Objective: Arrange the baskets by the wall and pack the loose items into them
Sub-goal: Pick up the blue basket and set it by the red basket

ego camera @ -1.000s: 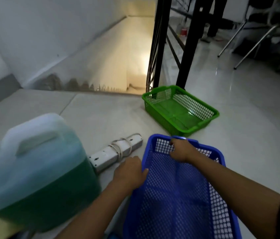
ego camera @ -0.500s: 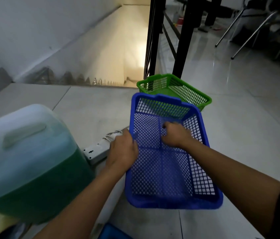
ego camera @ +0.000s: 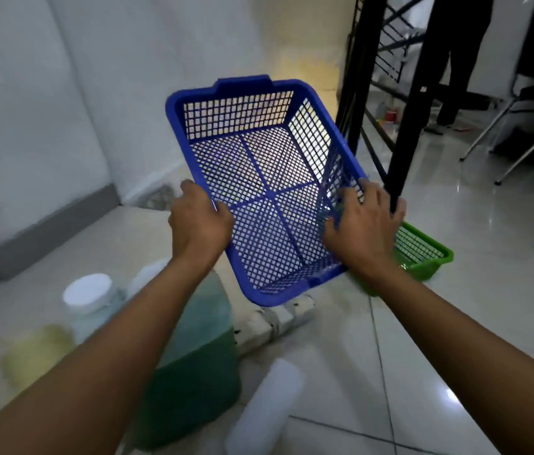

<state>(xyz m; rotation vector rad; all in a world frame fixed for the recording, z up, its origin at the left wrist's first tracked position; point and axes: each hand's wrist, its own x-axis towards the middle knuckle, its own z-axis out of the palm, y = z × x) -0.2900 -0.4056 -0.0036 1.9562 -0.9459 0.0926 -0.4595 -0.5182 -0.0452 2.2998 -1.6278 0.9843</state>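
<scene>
1. Above the pale tiled floor (ego camera: pixel 456 339), the blue perforated plastic basket (ego camera: pixel 259 178) hangs in the air, tilted, its far end raised toward the white wall (ego camera: pixel 29 110).
2. The left hand (ego camera: pixel 198 221) grips the basket's left rim; the right hand (ego camera: pixel 362 224) grasps its right wall, fingers curled over the mesh.
3. Judged from this, the task is early: neither basket stands by the wall, and both look empty.
4. The green plastic mesh basket (ego camera: pixel 423 254) sits on the floor beside the black metal railing post (ego camera: pixel 413 103), partly hidden by the right hand.
5. Loose items lie unpacked: a translucent jug of green liquid (ego camera: pixel 200 356), a white power strip (ego camera: pixel 275 318), a white-capped jar (ego camera: pixel 88 297) and a blurred white cylinder (ego camera: pixel 269 408).
6. The room is dim; chair legs (ego camera: pixel 521 142) and a standing person's legs (ego camera: pixel 456 60) show beyond the railing.
</scene>
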